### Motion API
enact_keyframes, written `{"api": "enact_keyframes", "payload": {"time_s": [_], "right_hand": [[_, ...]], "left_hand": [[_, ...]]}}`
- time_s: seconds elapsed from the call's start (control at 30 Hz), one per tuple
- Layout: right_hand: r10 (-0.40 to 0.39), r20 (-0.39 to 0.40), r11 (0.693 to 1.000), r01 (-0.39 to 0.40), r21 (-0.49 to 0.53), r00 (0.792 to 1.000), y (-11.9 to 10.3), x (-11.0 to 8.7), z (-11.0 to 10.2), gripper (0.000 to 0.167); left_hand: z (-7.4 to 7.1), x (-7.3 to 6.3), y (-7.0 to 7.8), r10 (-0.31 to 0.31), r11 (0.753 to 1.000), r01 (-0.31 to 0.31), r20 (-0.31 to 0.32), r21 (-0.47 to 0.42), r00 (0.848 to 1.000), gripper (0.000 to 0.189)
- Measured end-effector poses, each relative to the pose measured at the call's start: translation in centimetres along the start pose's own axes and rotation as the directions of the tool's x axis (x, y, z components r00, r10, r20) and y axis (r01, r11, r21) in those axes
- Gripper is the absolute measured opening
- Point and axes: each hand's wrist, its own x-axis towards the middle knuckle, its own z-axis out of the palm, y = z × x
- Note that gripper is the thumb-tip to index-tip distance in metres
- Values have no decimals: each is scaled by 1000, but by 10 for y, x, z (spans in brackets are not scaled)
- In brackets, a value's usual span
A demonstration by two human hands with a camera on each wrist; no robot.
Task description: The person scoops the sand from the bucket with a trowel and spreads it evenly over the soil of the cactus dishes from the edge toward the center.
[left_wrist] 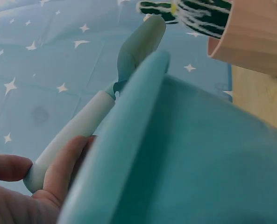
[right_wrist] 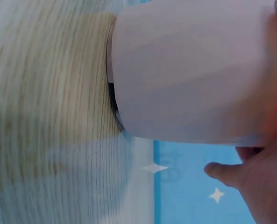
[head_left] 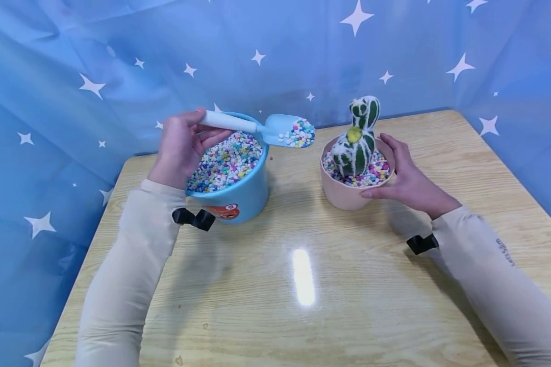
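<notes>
My left hand [head_left: 180, 147] grips the white handle of a small light-blue trowel [head_left: 231, 122]. Its blade carries a heap of coloured pebbles [head_left: 301, 133] and reaches past the rim of a blue bucket [head_left: 252, 196] toward the pot. More multicoloured pebbles [head_left: 225, 163] lie inside that bucket. On the right, my right hand [head_left: 410, 178] holds a pink flowerpot [head_left: 342, 196] by its rim, with the thumb on the near side. A green-and-white cactus [head_left: 354, 153] with a yellow flower stands in the pot, pebbles around its base. In the right wrist view the pot [right_wrist: 189, 74] stands on the wood.
Both containers stand toward the back of a wooden table [head_left: 257, 316]. A blue curtain [head_left: 303, 51] with white stars hangs behind and along the sides. One tiny pebble [head_left: 271, 158] lies on the tabletop beside the bucket.
</notes>
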Motion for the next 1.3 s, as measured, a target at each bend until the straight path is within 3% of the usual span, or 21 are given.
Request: {"api": "enact_keyframes", "payload": {"time_s": [0.2, 0.43, 0.9, 1.3], "right_hand": [[12, 29, 1000, -12, 22, 1000, 0, -1, -2, 122], [16, 5, 1000, -16, 9, 1000, -1, 0, 0, 123], [-19, 42, 997, 16, 76, 999, -2, 0, -3, 118], [-14, 41, 998, 12, 66, 999, -3, -3, -4, 116]], "left_hand": [[11, 4, -6, -19, 997, 18, 13, 70, 1000, 25], [23, 6, -10, -20, 990, 17, 19, 143, 1000, 26], [30, 5, -12, 1, 973, -9, 33, 233, 999, 28], [37, 2, -13, 18, 960, -33, 55, 280, 998, 29]]}}
